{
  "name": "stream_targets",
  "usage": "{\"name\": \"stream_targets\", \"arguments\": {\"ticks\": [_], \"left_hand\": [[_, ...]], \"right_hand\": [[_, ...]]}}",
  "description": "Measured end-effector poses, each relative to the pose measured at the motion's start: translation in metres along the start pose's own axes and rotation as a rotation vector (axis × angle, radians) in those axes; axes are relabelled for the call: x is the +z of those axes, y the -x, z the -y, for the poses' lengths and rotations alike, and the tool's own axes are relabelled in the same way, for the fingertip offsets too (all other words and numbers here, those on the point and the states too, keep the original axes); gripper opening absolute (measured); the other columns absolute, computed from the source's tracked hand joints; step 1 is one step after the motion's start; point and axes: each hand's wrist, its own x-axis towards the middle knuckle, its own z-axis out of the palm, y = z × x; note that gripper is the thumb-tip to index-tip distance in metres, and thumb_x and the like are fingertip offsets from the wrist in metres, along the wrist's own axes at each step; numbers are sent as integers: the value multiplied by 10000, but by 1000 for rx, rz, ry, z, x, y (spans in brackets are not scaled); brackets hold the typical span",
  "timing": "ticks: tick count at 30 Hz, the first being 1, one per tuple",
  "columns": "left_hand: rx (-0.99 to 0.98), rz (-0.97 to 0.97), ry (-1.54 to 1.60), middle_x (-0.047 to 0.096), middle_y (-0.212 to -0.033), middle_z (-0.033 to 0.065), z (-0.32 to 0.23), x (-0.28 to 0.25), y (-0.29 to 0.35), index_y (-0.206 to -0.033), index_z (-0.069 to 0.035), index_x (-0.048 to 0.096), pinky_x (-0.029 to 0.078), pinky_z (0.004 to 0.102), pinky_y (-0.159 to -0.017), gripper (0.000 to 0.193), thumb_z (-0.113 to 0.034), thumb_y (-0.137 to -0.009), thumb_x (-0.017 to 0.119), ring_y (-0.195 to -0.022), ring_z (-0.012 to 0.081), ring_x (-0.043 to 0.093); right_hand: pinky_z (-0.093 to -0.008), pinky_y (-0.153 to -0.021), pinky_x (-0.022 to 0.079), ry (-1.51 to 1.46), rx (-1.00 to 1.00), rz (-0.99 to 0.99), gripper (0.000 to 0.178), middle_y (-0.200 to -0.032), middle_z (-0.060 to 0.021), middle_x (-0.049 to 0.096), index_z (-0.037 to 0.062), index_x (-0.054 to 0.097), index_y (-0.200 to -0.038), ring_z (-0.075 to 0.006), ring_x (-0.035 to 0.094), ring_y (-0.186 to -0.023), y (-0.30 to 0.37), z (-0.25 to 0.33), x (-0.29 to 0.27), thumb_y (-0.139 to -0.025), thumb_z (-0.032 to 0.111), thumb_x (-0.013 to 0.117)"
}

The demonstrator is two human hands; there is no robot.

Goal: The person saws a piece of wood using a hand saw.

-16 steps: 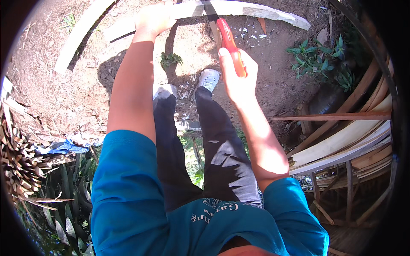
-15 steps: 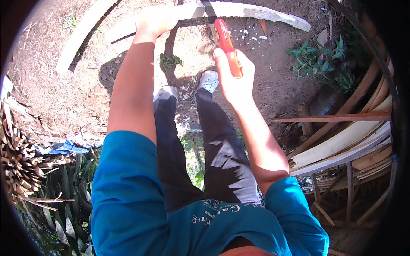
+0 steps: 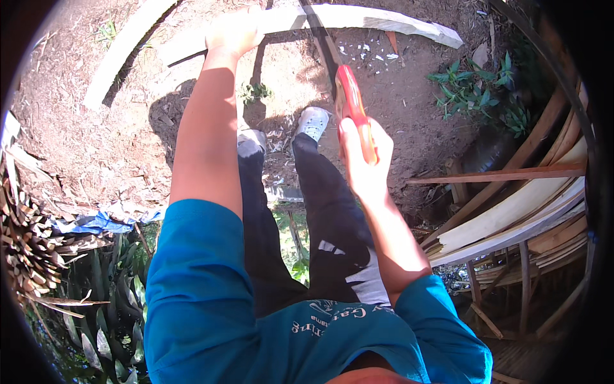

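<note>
In the head view, the right hand (image 3: pixel 368 153) is closed around the red handle (image 3: pixel 358 112) of a hand saw, thumb laid along the top, while the left hand (image 3: pixel 235 31) lies on a pale curved board (image 3: pixel 377 18); glare washes out its fingers, so I cannot tell how tightly they are wrapped. The board arcs across the top of the picture, beyond the white shoes (image 3: pixel 313 121), and the saw's dark blade (image 3: pixel 325 48) crosses it to the right of the left hand, its tip running out past the upper edge. Whether the teeth sit in a cut cannot be made out. For clean sawing, I would keep the right wrist in line with the blade and use long, even strokes, letting the teeth do the work rather than bearing down. The left hand seems well placed beside the crossing, and should press firmly there, since a curved piece may rock or twist, but stay clear of the teeth in case the blade jumps. What props the board is not clear; steady support on both sides of the blade would help prevent pinching. Small white chips (image 3: pixel 366 48) lie on the dirt just below the board.
</note>
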Motion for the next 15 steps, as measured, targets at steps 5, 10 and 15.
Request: {"name": "stream_targets", "arguments": {"ticks": [5, 10, 15], "left_hand": [[48, -26, 7, 743, -1011, 122, 5, -2, 3, -1135, -133, 634, 579, 504, -815, 308, -371, -949, 571, -974, 348, 717], [53, -93, -18, 733, -958, 104, -4, -7, -10, -1050, -123, 629, 579, 468, -802, 242, -331, -927, 609, -939, 329, 716], [140, -253, 47, 707, -886, 91, 9, 11, -2, -943, -112, 607, 579, 444, -754, 182, -262, -868, 677, -847, 315, 714]], "right_hand": [[-248, -545, 397, 4, 28, -8, 197, -648, 41, 539, 37, 623, -822, -33, 481, -598, 49, 10, -17, -973, 138, 699], [-247, -516, 362, -6, -81, -49, 262, -640, 55, 512, 67, 579, -773, -26, 445, -584, -55, 8, 38, -984, 157, 704], [-234, -545, 373, -76, 73, 6, 217, -665, 63, 515, 40, 607, -817, -21, 451, -614, 51, 18, -10, -993, 141, 686]]}}
